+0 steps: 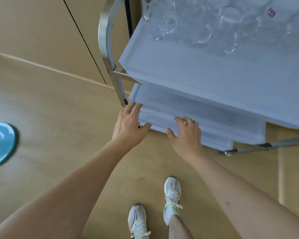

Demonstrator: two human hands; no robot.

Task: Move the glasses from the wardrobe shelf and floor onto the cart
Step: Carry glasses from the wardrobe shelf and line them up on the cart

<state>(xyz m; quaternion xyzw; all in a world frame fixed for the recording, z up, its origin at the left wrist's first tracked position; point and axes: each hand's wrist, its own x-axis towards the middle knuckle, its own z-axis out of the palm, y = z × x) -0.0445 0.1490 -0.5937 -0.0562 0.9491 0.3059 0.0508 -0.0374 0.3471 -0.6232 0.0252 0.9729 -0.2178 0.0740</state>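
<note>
A cart with pale grey-blue trays and a chrome frame fills the upper right; its top tray [205, 69] carries several clear glasses [202, 19] at the far end. Lower trays [205, 109] step out beneath it. My left hand [129, 125] reaches to the left front corner of a lower tray, fingers straight and thumb spread, holding nothing. My right hand [186, 133] rests its fingers on the front edge of that lower tray, holding nothing. No glass on the floor is in view.
Tan wardrobe doors [47, 31] stand at the upper left behind the cart's chrome handle [104, 37]. A teal round object [0, 144] lies on the wooden floor at the left edge. My feet in white sneakers [172, 197] stand below the cart.
</note>
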